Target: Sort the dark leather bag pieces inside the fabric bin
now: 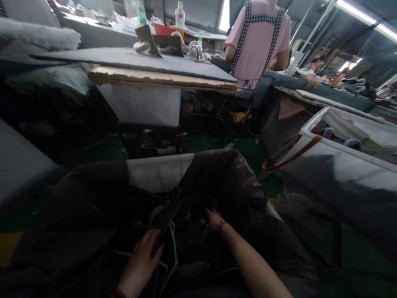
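My left hand (pixel 141 260) is curled round a flat dark piece (pixel 166 215) that sticks up from a large bin lined with dark plastic (pixel 235 178). My right hand (pixel 213 219) reaches deeper into the bin, fingers bent down among dark items I cannot make out. A red thread circles that wrist. White wire parts (pixel 172 252) lie between my hands. The bin's contents are too dark to name.
A worktable (pixel 133 58) with a ragged cardboard edge stands ahead, with bottles and a red bowl on it. A person in a pink top with a checked apron (pixel 259 41) stands behind it. A white bin with orange straps (pixel 325 161) sits at right. Green floor lies between.
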`<move>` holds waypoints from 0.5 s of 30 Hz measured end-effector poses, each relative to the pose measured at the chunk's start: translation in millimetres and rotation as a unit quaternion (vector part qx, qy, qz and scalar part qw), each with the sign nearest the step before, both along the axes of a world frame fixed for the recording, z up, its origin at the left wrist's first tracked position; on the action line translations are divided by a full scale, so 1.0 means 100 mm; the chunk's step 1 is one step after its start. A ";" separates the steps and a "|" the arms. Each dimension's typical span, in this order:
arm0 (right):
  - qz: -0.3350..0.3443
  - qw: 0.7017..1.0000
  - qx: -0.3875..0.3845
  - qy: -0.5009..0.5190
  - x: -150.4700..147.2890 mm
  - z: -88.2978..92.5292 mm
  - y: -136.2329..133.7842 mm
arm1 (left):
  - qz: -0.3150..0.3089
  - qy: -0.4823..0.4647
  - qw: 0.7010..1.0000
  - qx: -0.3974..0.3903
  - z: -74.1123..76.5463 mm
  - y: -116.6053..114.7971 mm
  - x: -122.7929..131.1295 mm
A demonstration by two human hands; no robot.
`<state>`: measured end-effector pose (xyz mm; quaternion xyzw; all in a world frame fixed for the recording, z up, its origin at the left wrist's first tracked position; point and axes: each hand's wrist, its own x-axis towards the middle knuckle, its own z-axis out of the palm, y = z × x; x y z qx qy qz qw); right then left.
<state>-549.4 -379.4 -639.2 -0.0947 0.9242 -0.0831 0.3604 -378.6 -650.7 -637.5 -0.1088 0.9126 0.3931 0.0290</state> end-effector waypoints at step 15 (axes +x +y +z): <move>0.110 0.986 0.009 0.122 -0.13 0.14 0.21 | -0.108 -0.001 0.994 -0.028 0.14 0.34 0.07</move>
